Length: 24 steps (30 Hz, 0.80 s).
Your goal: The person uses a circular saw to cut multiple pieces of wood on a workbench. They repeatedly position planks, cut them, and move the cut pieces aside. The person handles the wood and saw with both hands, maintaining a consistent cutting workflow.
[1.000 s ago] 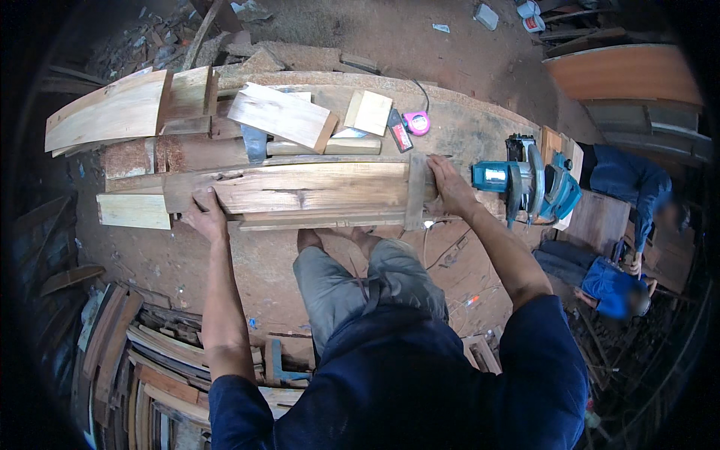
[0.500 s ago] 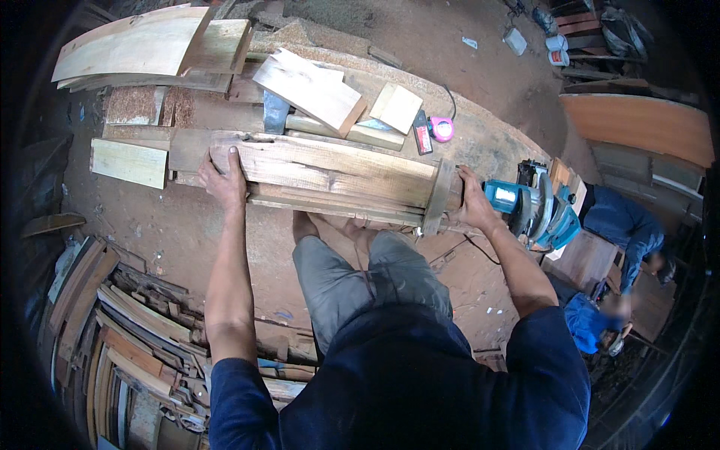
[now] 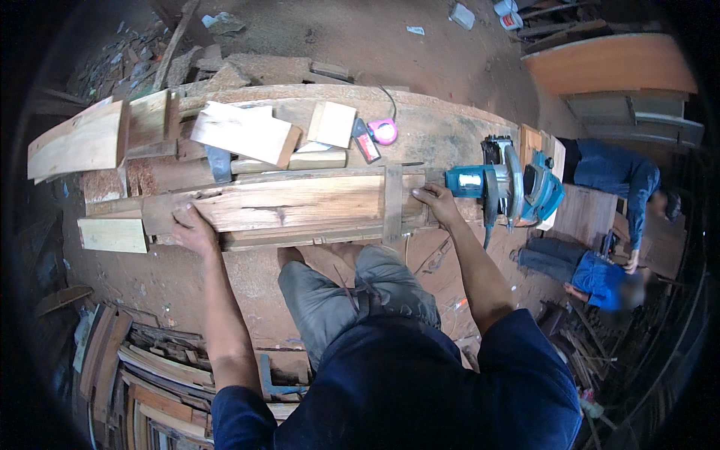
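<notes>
Several boards [image 3: 322, 196] lie on the workbench [image 3: 439, 135] above brown floor [image 3: 450, 67].

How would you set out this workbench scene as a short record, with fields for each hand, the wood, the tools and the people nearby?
Left hand: on the long board, toward its left end
Right hand: just right of the crosspiece; firmness of grip unclear
Wood: crosspiece lies across the long board near its right end; pale boards at upper left
Tools: teal circular saw at the right; pink tape measure beyond the long board
People: two co-workers at far right
</notes>
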{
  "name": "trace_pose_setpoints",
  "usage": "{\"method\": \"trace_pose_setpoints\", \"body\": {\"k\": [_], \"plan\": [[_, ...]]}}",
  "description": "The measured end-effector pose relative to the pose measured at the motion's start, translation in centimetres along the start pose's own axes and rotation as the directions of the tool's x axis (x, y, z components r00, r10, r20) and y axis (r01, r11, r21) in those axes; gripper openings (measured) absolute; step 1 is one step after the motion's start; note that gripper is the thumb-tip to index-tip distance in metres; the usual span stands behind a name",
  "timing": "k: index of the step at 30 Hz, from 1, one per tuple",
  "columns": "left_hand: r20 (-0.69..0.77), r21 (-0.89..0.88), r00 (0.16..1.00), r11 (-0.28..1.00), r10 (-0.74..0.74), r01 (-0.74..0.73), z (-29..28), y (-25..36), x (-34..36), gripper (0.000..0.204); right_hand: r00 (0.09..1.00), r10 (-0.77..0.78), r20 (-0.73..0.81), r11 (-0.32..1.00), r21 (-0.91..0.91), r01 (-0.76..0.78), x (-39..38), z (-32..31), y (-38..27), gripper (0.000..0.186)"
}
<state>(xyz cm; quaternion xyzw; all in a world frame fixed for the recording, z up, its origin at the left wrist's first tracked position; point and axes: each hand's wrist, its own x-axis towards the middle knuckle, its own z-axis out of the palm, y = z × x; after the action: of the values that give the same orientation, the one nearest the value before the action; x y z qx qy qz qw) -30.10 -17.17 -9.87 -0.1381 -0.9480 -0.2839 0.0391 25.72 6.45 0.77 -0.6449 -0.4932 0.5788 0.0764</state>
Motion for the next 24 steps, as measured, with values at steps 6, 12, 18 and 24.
{"method": "trace_pose_setpoints", "body": {"k": [6, 12, 18, 24], "plan": [[0.003, -0.112, 1.000, 0.994, 0.009, -0.009, -0.8, 1.4, -0.3, 0.082, 0.998, 0.054, 0.036, 0.919, 0.390, -0.064, 1.1, -0.2, 3.9, 0.035], [0.054, -0.129, 0.999, 0.991, -0.009, 0.016, -1.9, 1.9, -0.5, 0.085, 0.989, 0.061, 0.135, 0.835, 0.536, -0.124, 1.7, -0.9, 4.3, 0.029], [0.109, -0.118, 0.994, 0.993, 0.000, 0.013, -1.8, 1.5, -0.4, 0.089, 0.991, 0.003, 0.133, 0.752, 0.653, -0.090, 2.4, -1.1, 6.2, 0.033], [0.097, 0.050, 0.976, 0.978, 0.196, -0.201, -1.8, 3.1, -1.3, 0.096, 0.985, 0.063, -0.158, 0.997, 0.052, -0.055, -0.9, -1.7, 1.2, 0.029]]}}
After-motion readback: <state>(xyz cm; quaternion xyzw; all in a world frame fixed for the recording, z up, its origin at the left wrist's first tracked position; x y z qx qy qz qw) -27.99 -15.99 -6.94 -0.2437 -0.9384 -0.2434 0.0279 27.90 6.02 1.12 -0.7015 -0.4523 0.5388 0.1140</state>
